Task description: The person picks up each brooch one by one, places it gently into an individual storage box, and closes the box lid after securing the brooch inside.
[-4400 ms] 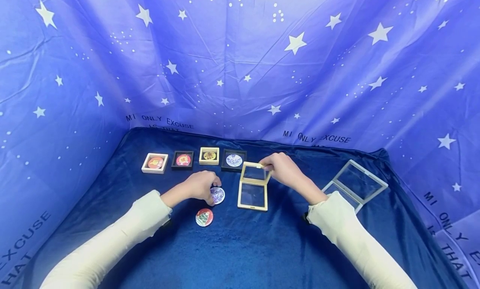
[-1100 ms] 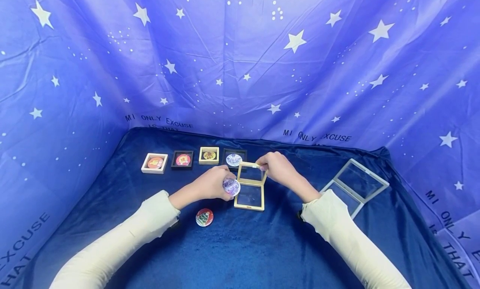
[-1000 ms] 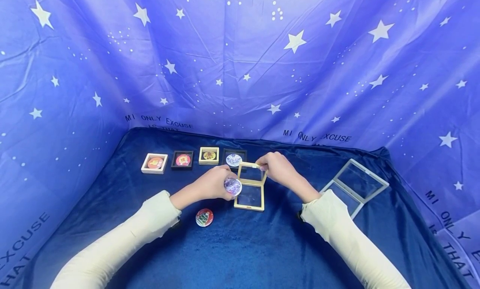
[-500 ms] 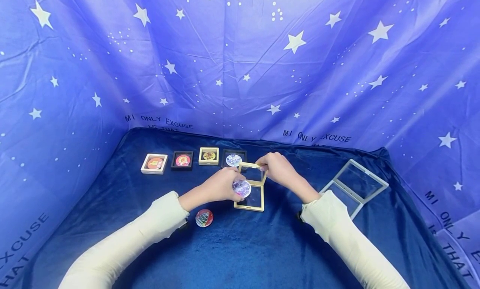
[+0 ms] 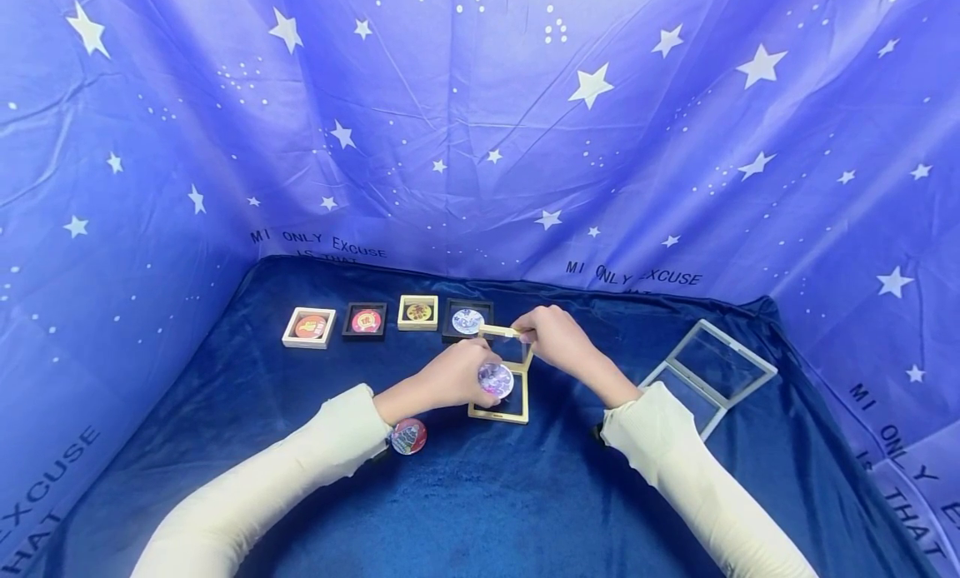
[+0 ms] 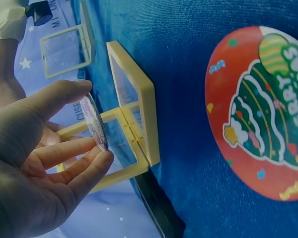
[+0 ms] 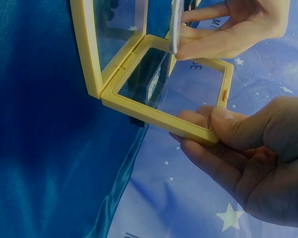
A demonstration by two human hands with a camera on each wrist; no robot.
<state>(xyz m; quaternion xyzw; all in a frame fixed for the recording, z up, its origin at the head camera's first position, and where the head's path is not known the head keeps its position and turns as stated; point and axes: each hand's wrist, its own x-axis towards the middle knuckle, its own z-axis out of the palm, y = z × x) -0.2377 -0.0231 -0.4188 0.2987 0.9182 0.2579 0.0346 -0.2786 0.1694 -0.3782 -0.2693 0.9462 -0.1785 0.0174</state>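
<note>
My left hand [image 5: 453, 374] pinches a round purple-and-white badge [image 5: 496, 381] by its edge between thumb and fingers. The badge is held tilted above the lower half of a yellow-framed clear display case [image 5: 498, 418], apart from its film. The case stands open on the cloth like a book. With thumb and fingers my right hand [image 5: 558, 336] grips the corner of its raised half, as the right wrist view shows on the frame [image 7: 159, 117]. A red Christmas-tree badge [image 6: 258, 114] lies near my left sleeve, which partly covers it in the head view.
Along the back stand a white frame [image 5: 306, 342], a black frame [image 5: 363, 336], a beige frame [image 5: 417, 325] and another black frame [image 5: 451, 308], each with a round badge. An open grey-white case [image 5: 697, 384] lies at right, partly behind the right sleeve.
My left hand has lifted the purple badge off the cloth and carried it right, over the case. The raised half, in my right hand, has tipped nearer to upright.
</note>
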